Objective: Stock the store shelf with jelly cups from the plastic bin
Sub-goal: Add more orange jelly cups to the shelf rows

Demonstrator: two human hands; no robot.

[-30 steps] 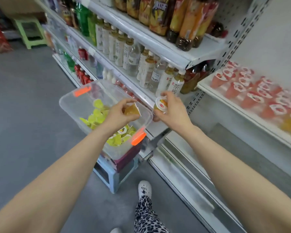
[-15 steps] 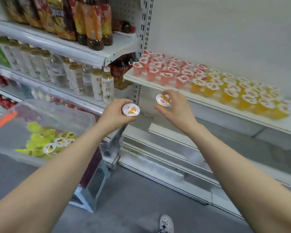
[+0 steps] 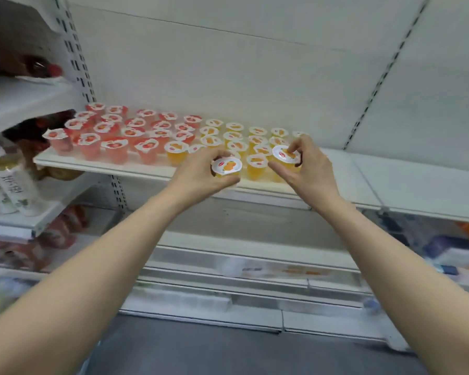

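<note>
My left hand (image 3: 201, 177) is wrapped round an orange cup (image 3: 226, 165), right hand (image 3: 313, 170) pinching a second cup (image 3: 285, 156), both lids-up at the shelf (image 3: 100, 164) front (to slot beside the orange rows (image 3: 234, 136), I reckon).

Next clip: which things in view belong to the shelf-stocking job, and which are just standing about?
Job: left hand holding an orange jelly cup; right hand holding a second orange cup; shelf; red cups and orange cups stocked on it.
Bystanders: pale bottles on the left shelf; dark bottle above; blurred packages lower right.
</note>
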